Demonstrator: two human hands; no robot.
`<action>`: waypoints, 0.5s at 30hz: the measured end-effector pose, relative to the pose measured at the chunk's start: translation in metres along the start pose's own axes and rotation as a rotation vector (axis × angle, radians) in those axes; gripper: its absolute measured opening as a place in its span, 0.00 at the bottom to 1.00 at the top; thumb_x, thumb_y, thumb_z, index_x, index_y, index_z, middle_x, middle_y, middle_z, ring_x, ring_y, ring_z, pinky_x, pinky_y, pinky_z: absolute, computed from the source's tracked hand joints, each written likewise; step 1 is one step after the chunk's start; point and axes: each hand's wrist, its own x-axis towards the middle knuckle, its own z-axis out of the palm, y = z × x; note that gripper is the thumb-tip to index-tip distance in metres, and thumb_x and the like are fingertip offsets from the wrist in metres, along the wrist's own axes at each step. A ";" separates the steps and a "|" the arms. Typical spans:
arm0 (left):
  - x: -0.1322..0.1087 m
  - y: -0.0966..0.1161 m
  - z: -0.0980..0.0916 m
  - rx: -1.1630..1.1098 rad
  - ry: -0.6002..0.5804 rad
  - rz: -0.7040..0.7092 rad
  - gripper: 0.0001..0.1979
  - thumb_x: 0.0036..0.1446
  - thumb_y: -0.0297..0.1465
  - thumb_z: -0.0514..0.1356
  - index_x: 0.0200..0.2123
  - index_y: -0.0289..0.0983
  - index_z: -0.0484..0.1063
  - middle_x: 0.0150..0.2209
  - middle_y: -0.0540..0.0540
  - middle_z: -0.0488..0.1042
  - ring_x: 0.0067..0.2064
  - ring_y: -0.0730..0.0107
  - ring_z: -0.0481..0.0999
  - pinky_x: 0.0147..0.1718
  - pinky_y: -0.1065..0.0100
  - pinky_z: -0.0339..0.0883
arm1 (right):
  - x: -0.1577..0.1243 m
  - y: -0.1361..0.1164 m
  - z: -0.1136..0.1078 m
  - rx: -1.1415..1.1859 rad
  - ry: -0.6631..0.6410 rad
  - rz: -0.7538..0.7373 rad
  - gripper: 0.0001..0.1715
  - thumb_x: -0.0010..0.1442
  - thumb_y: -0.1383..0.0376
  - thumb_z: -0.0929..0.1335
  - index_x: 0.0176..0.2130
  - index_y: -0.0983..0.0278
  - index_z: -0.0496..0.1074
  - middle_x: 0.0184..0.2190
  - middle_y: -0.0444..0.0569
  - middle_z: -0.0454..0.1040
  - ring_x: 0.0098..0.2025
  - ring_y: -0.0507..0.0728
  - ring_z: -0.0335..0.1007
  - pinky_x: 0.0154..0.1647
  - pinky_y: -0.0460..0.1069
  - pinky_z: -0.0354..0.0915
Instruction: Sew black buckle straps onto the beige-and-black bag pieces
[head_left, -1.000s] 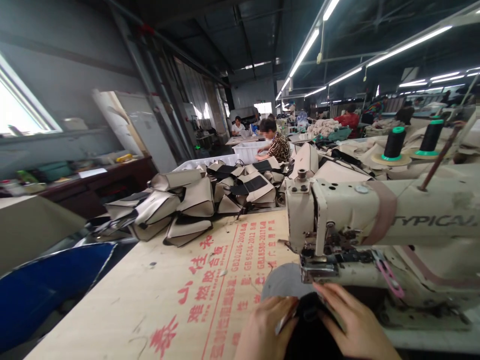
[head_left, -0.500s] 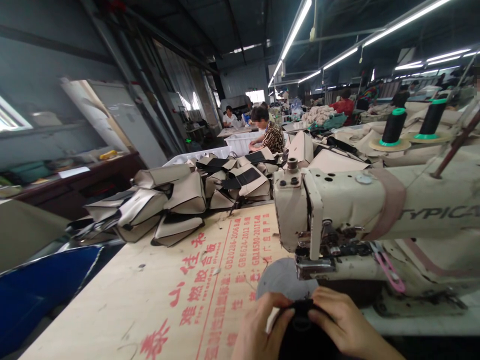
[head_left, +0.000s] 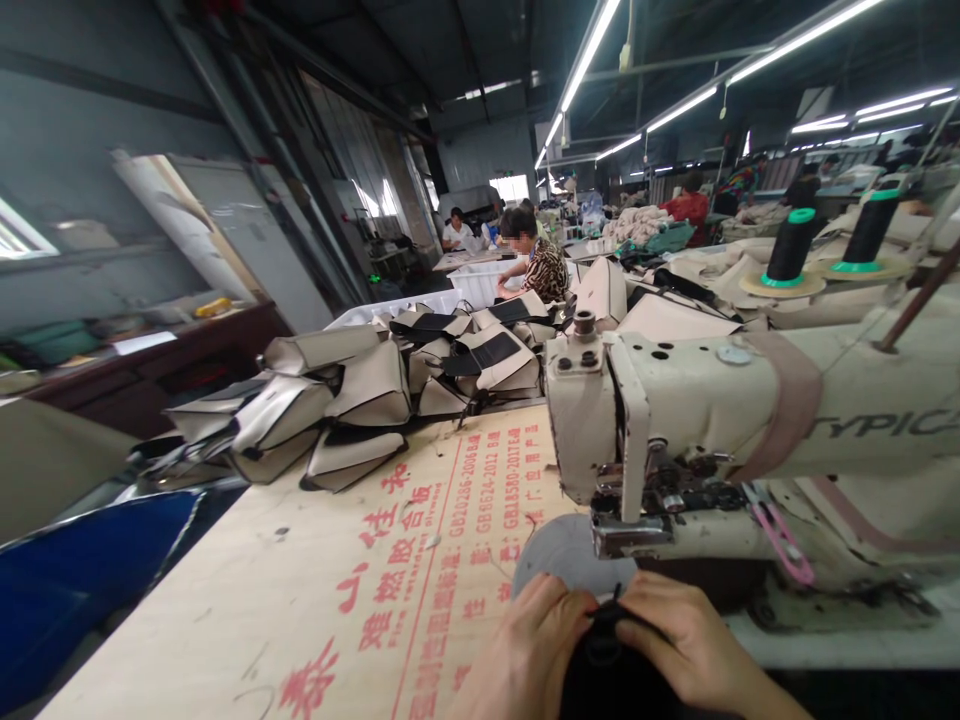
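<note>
**Hands close in on the dark piece below the needle**

Both hands have drawn closer together in the last half second. The left hand (head_left: 525, 650) now curls its fingers over the bunched black fabric piece (head_left: 607, 670), where a gap showed before. Seen from the head camera, the right hand (head_left: 694, 645) is folded just as tight, thumb and fingertips pinching the same piece from the other side.

The piece sits between them at the near edge of the pale plywood table top with red printed characters (head_left: 337, 590). It is just short of the cream metal sewing machine (head_left: 675, 420) and next to a flat grey round disc (head_left: 559, 555).

I would worry about fingertips this near the presser foot. If either pinch loosens, the bunched cloth could slip askew.

Its long axis seems to run from the person toward the machine, puckered end pointing at the foot. The lower part is cut off.
</note>
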 end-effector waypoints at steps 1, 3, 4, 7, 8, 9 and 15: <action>0.001 0.000 0.000 0.000 -0.017 -0.008 0.12 0.61 0.27 0.46 0.41 0.39 0.67 0.37 0.46 0.69 0.39 0.71 0.70 0.40 0.71 0.67 | 0.000 0.002 0.001 0.001 0.006 0.009 0.14 0.63 0.61 0.59 0.32 0.64 0.68 0.26 0.45 0.68 0.31 0.52 0.63 0.32 0.45 0.60; 0.003 -0.002 0.000 -0.011 -0.027 -0.017 0.12 0.61 0.27 0.45 0.40 0.39 0.67 0.36 0.46 0.69 0.38 0.71 0.70 0.39 0.72 0.67 | -0.001 0.003 0.002 -0.007 0.059 0.059 0.09 0.62 0.62 0.61 0.37 0.63 0.69 0.29 0.45 0.69 0.32 0.51 0.64 0.34 0.45 0.61; 0.004 -0.003 0.000 -0.020 -0.026 -0.021 0.12 0.61 0.26 0.46 0.39 0.39 0.67 0.35 0.46 0.69 0.38 0.71 0.70 0.38 0.72 0.67 | 0.000 0.003 0.002 -0.020 0.078 0.072 0.10 0.61 0.63 0.62 0.42 0.62 0.67 0.32 0.45 0.69 0.33 0.51 0.65 0.36 0.44 0.62; 0.006 -0.006 0.001 -0.063 0.005 -0.032 0.11 0.61 0.26 0.46 0.40 0.38 0.67 0.36 0.45 0.69 0.38 0.71 0.70 0.39 0.72 0.67 | 0.002 0.003 0.000 -0.108 0.026 -0.025 0.18 0.62 0.68 0.59 0.52 0.62 0.60 0.40 0.49 0.67 0.40 0.53 0.65 0.44 0.46 0.63; 0.007 -0.007 0.001 -0.078 0.008 -0.034 0.11 0.61 0.27 0.46 0.40 0.38 0.67 0.36 0.45 0.69 0.39 0.71 0.70 0.40 0.71 0.67 | 0.003 0.003 -0.001 -0.149 -0.016 -0.084 0.18 0.62 0.69 0.58 0.52 0.63 0.61 0.41 0.50 0.67 0.42 0.54 0.65 0.45 0.47 0.63; 0.007 -0.007 0.001 -0.089 0.013 -0.041 0.11 0.61 0.27 0.46 0.40 0.38 0.67 0.37 0.45 0.69 0.39 0.71 0.70 0.40 0.71 0.66 | 0.003 0.004 -0.001 -0.182 -0.043 -0.132 0.17 0.62 0.70 0.57 0.50 0.64 0.62 0.41 0.51 0.67 0.43 0.55 0.64 0.45 0.47 0.63; 0.005 -0.005 0.002 -0.104 0.048 -0.103 0.11 0.61 0.30 0.47 0.33 0.36 0.69 0.34 0.44 0.68 0.37 0.69 0.69 0.38 0.70 0.66 | 0.002 0.006 -0.004 -0.138 -0.025 -0.104 0.13 0.62 0.70 0.57 0.45 0.65 0.64 0.39 0.52 0.68 0.40 0.54 0.65 0.43 0.48 0.65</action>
